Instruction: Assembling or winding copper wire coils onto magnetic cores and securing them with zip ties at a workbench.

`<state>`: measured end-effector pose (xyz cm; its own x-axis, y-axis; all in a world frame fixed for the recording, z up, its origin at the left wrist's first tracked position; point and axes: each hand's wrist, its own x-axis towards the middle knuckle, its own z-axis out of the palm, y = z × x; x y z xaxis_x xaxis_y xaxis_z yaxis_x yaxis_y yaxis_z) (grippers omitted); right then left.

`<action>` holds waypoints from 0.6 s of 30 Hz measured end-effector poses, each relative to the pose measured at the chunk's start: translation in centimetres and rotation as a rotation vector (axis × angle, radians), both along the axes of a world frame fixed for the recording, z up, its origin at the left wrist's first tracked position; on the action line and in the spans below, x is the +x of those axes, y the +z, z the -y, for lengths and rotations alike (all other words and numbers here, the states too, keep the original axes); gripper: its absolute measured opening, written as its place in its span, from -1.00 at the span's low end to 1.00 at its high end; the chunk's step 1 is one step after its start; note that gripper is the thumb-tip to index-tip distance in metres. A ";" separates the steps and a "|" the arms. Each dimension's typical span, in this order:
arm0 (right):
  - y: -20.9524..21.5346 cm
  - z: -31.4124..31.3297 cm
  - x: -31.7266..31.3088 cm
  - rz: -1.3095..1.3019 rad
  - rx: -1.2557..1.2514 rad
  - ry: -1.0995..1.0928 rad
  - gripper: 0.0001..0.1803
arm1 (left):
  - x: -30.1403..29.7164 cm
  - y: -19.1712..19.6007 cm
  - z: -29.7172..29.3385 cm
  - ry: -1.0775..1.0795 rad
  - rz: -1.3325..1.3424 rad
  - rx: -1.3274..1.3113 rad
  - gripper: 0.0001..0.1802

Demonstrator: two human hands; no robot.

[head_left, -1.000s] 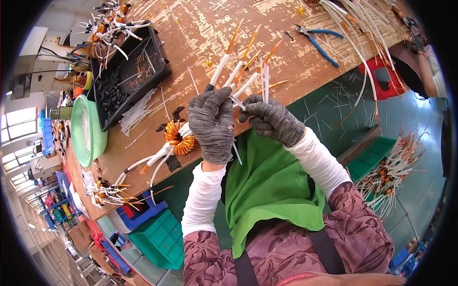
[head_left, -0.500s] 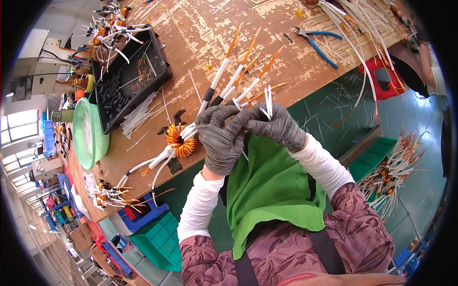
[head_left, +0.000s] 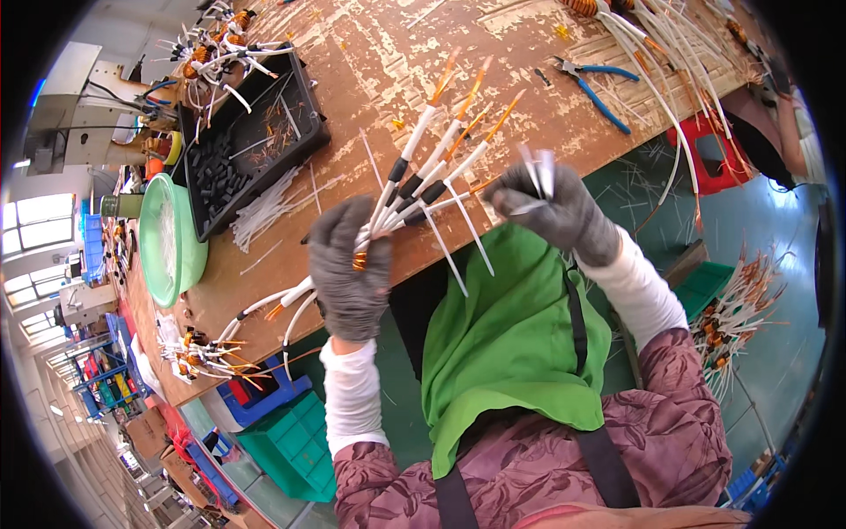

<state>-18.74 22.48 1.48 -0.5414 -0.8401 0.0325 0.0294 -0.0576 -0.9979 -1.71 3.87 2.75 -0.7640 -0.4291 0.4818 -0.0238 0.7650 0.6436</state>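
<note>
My left hand (head_left: 350,273), in a grey glove, is closed around an orange wound coil (head_left: 359,260) whose white-sleeved leads with black bands and bare copper tips (head_left: 441,150) fan up and to the right. More white leads hang from under the palm toward the bench edge. My right hand (head_left: 557,210), also gloved, is raised apart from the left and pinches a few short white cable ties (head_left: 538,169) upright between its fingertips. A thin white tie tail (head_left: 454,251) sticks down from the bundle between both hands.
A worn wooden bench (head_left: 370,53) carries a black tray (head_left: 251,145) of small parts, a pile of white ties (head_left: 269,207), a green bowl (head_left: 167,242), blue-handled pliers (head_left: 595,88) and finished coils (head_left: 207,353) at the left edge. Green and blue bins (head_left: 282,432) sit below; a red stool (head_left: 705,154) stands to the right.
My hands have come apart: the right hand has pulled away to the right with the white ties, and the left hand has lifted the coil so it is hidden in the palm.
</note>
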 end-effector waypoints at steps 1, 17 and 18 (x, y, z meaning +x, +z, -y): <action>0.0 1.2 -0.8 -0.146 -0.004 -0.028 -0.80 | 1.2 -0.2 1.5 0.039 0.042 -0.048 -0.62; -7.8 1.2 6.2 -0.632 0.284 0.170 -0.89 | 5.6 -3.6 5.8 0.090 0.431 -0.387 -0.27; -11.0 0.5 5.7 0.016 0.211 0.122 -0.83 | 5.7 -3.5 5.8 0.084 0.415 -0.352 -0.32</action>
